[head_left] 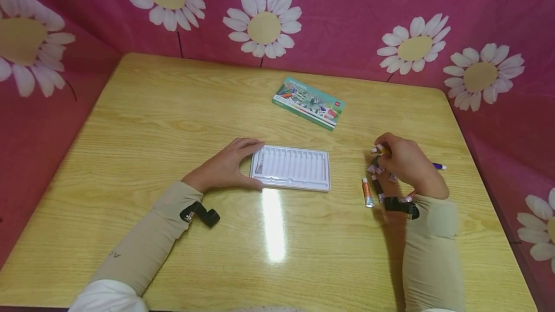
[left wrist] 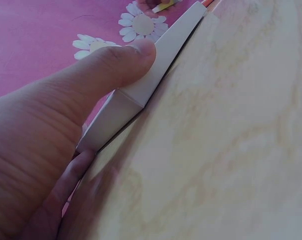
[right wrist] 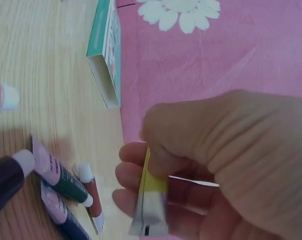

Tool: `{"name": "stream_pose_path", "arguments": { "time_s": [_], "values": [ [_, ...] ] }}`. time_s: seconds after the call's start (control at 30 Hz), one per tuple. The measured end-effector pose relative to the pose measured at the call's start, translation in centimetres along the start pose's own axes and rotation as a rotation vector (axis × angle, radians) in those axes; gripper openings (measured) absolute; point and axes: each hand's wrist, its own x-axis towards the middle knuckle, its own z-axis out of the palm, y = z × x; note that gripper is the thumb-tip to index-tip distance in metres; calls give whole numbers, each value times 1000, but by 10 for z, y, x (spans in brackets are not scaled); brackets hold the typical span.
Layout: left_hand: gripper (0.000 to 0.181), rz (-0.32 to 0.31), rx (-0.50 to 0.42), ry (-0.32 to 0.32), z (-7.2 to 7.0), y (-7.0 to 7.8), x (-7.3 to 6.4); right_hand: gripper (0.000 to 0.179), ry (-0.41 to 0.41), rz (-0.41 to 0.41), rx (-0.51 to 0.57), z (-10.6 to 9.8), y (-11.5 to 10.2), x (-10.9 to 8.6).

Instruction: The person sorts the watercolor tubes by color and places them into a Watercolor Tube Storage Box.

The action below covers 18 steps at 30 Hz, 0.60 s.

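Note:
A shallow white tray (head_left: 297, 163) with a row of narrow slots lies on the table, and one silvery paint tube (head_left: 260, 163) sits in its leftmost slot. My left hand (head_left: 227, 166) grips the tray's left end, thumb (left wrist: 136, 55) on the near side wall and fingers around the far corner. Over at the right, my right hand (head_left: 406, 160) pinches a yellow paint tube (right wrist: 153, 192) between thumb and fingers, its silver crimped end sticking out. Below that hand lie several loose paint tubes, among them a dark green one (right wrist: 71, 184) and a reddish-brown one (right wrist: 94, 197).
An orange paint tube (head_left: 367, 192) and a dark one (head_left: 378, 189) lie between tray and right wrist. A blue tube (head_left: 439, 166) shows past the right hand. Behind the tray lies a green printed box (head_left: 309, 102). Pink flowered cloth (head_left: 338, 18) borders the table.

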Motion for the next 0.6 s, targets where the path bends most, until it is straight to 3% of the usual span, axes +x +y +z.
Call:
{"name": "stream_pose_path", "arguments": {
  "time_s": [0.33, 0.6],
  "values": [
    [111, 13, -7, 8, 0, 0, -1, 40, 61, -88, -25, 4, -9, 0],
    [112, 18, -1, 9, 0, 0, -1, 40, 57, -72, -20, 8, -16, 2]
  ]
}}
